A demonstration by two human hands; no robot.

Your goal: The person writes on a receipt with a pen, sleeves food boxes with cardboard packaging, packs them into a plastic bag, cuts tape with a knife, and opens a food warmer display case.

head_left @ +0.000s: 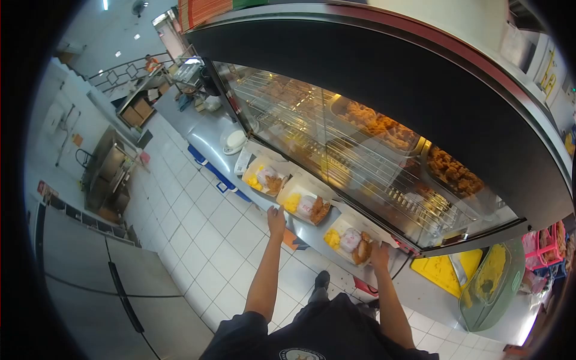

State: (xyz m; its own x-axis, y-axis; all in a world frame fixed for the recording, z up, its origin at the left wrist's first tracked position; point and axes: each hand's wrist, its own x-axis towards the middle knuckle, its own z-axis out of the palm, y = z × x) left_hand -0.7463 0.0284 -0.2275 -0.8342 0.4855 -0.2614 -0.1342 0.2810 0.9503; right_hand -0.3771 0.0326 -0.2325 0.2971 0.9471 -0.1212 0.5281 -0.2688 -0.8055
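Observation:
Three open paper food boxes stand in a row on the steel counter: a left box (248,177), a middle box (299,183) and a right box (344,226). Each holds yellow scrambled egg, a wrapped white portion with red print and a piece of fried chicken (362,248). My left hand (276,221) is closed at the near left corner of the middle box. My right hand (379,255) is closed on the right edge of the right box, its fingertips partly hidden.
A glass warming cabinet (324,129) with fried chicken trays (375,126) rises behind the boxes. To the right are a yellow cutting board (435,273), a knife (459,268) and a green tub (492,294). A white round item (235,139) sits left.

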